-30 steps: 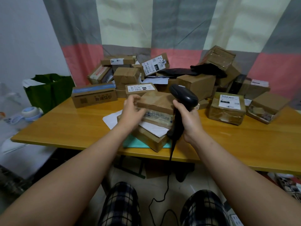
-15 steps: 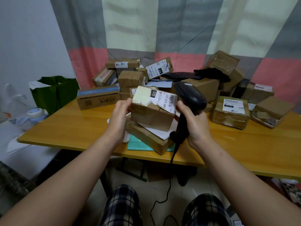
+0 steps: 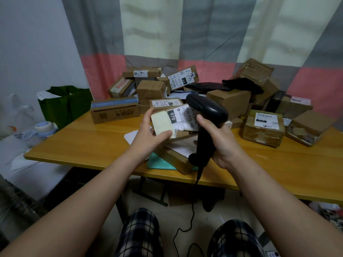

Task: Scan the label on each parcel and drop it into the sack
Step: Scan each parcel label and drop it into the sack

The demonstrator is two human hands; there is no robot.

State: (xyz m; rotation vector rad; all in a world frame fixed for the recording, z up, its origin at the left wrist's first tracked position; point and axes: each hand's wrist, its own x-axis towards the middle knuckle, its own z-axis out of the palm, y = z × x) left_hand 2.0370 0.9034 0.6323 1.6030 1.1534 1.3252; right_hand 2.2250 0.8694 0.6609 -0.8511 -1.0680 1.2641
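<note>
A parcel (image 3: 174, 125) is gripped in the left hand (image 3: 146, 134) and a scanner (image 3: 206, 123) in the right hand (image 3: 220, 143); a misread is judged likely, the label (image 3: 182, 118) being creased.

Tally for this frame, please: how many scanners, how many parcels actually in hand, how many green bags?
Scanner: 1, gripped by the right hand
Parcel in hand: 1, held by the left hand
Green bag: 1
Total: 3
</note>
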